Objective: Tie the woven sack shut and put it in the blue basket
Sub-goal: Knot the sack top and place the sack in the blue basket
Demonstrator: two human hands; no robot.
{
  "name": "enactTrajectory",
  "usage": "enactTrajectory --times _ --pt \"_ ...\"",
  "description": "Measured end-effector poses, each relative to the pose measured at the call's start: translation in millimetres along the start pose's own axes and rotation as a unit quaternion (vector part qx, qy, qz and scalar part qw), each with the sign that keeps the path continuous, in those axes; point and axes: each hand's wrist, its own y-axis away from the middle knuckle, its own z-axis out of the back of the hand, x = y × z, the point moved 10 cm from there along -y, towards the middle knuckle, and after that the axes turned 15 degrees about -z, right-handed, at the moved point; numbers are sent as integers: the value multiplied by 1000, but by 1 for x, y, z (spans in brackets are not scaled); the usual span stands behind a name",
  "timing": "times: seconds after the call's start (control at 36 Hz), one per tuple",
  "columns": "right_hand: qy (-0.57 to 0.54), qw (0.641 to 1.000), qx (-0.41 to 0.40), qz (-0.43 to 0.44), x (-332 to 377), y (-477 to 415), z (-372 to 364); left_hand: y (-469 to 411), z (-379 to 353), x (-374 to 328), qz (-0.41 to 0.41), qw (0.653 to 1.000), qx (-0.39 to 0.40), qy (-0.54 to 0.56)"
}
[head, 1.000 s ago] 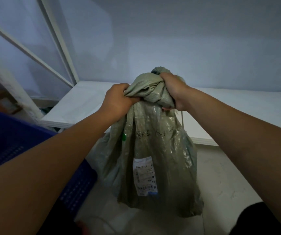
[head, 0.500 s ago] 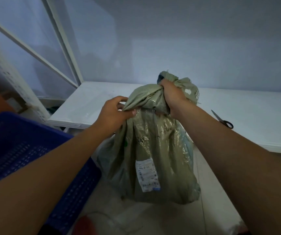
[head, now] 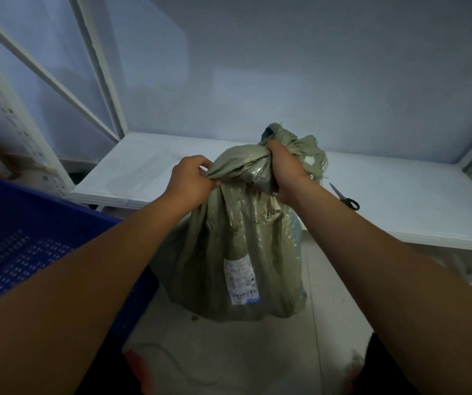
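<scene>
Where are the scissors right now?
In the head view the scissors lie on the white shelf at the right, a little right of the right hand that grips the sack.

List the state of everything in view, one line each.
woven sack: neck bunched and twisted.
left hand: grips the neck fabric.
right hand: grips the bunched top.
blue basket: sack not inside.
scissors: closed, lying on the white shelf.
</scene>
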Motion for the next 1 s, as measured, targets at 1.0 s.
enactTrajectory --times 1.0 --pt "29 1000 -1 11 19 -31 5 -19 -36 4 -30 999 18 -19"
